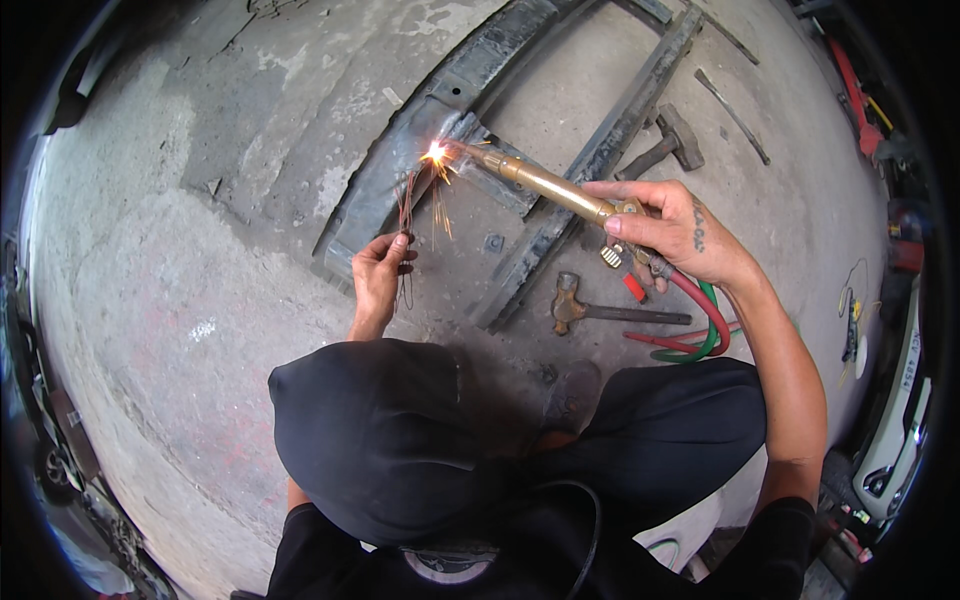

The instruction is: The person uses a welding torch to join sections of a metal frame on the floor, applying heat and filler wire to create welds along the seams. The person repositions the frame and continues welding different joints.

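Observation:
My right hand [665, 235] is closed round the rear of a brass gas torch [555, 188], with a red and a green hose [712, 315] trailing from its back end. The torch tip points left at a grey metal frame [385, 175] lying on the floor. A bright glow [436, 154] sits where the tip meets the metal, and sparks fall below it. Pinched in my left hand [380, 275] is a bundle of thin wire [407, 205], its upper end reaching up close to the glow.
A ball-peen hammer [620, 314] lies right of the frame's lower end. Farther off are a sledgehammer [668, 145] and a thin metal rod [732, 115]. A small nut [493, 242] rests on the concrete floor between the frame's rails. A car bumper [893, 440] stands at the right edge.

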The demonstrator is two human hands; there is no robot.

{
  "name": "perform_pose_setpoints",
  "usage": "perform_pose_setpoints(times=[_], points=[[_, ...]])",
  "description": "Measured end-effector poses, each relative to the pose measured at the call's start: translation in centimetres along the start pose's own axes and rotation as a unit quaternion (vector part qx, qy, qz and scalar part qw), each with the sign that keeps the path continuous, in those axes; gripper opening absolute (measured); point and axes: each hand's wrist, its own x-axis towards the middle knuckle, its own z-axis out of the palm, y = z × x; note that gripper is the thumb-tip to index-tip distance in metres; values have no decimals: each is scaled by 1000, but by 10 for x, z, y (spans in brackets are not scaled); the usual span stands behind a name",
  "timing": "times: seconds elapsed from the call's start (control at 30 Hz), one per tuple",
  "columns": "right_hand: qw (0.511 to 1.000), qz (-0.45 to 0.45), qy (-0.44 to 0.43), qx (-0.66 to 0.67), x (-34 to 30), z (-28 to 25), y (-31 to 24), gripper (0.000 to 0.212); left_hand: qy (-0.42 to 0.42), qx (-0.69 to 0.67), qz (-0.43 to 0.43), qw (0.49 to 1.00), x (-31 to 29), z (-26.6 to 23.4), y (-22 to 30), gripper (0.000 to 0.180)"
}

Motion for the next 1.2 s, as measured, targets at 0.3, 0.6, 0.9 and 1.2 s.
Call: perform_pose_setpoints(times=[0.3,0.6,0.9,1.2], points=[[1000,-10,9,-15,1,-1,5,51,-2,7,-4,1000,1,3,3,32],[1000,-8,1,-1,1,0,4,52,2,0,-7,1000,1,4,2,31],[1000,-15,12,-4,2,1,5,51,-2,12,-10,1000,7,4,0,32],[1000,2,6,26,-1,3,-3,51,-5,-1,-9,1000,5,4,0,32]])
